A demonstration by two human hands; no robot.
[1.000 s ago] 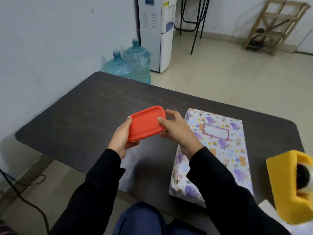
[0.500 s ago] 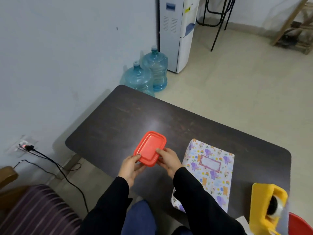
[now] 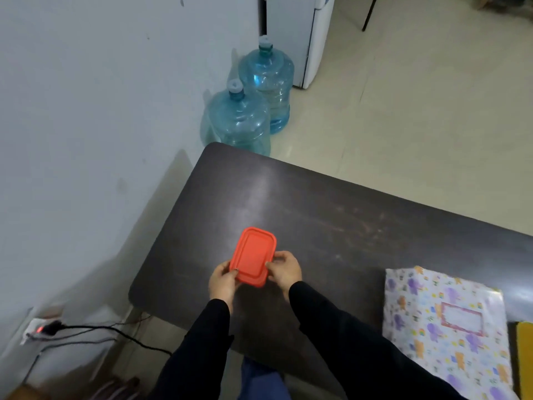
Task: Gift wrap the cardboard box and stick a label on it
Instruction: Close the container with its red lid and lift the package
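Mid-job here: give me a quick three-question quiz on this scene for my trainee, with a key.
1. Which hands grip the red rectangular plastic container?
2. True or false: a pink-bordered label is stuck on the patterned gift-wrapped box.
3. How many blue water jugs stand on the floor? A one, B two, C four.

Key: 1 both, the left hand and the right hand; 2 true; 3 B.
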